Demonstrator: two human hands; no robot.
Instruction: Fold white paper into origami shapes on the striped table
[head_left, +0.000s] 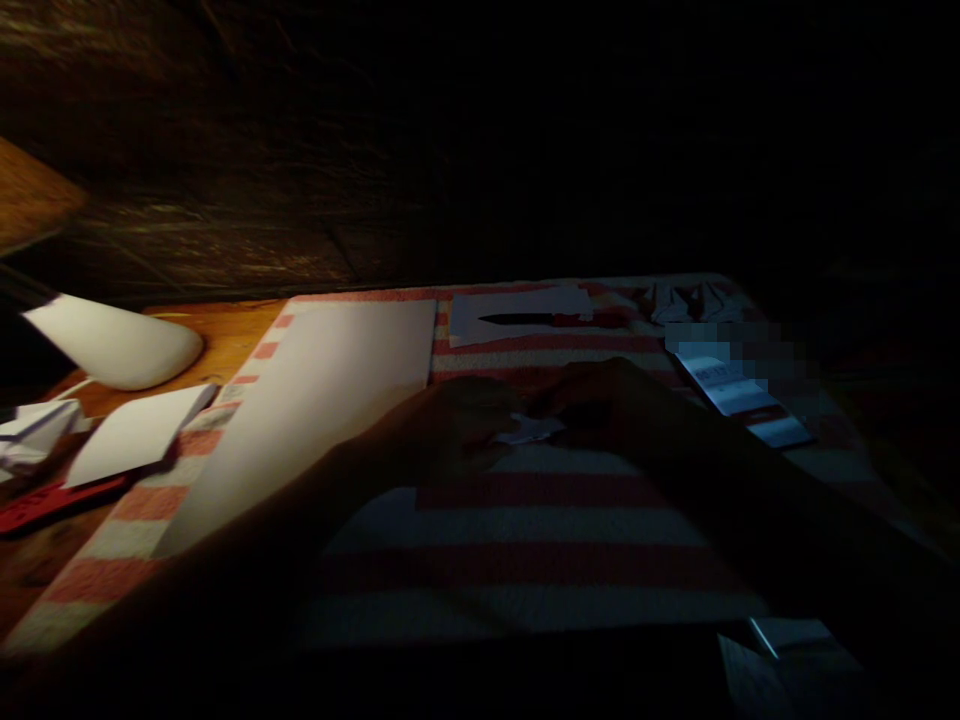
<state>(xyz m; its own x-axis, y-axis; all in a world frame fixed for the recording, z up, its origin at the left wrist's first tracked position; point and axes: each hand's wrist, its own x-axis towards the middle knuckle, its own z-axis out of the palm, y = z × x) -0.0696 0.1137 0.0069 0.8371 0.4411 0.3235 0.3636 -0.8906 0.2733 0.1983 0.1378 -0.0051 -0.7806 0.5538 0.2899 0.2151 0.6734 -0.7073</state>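
Observation:
The scene is very dark. My left hand (457, 425) and my right hand (607, 400) meet over a red-and-white striped cloth (525, 530). Both hands close around a small white piece of paper (529, 430) held between them. Only a sliver of the paper shows between the fingers. A large white sheet (322, 400) lies just left of my left forearm.
A knife (540, 320) lies on a white sheet (517, 305) at the far edge. Folded white paper shapes (686, 300) sit at the far right, a booklet (739, 395) beside them. A white lamp shade (112, 345), loose papers (135, 430) and a wooden table (217, 330) are left.

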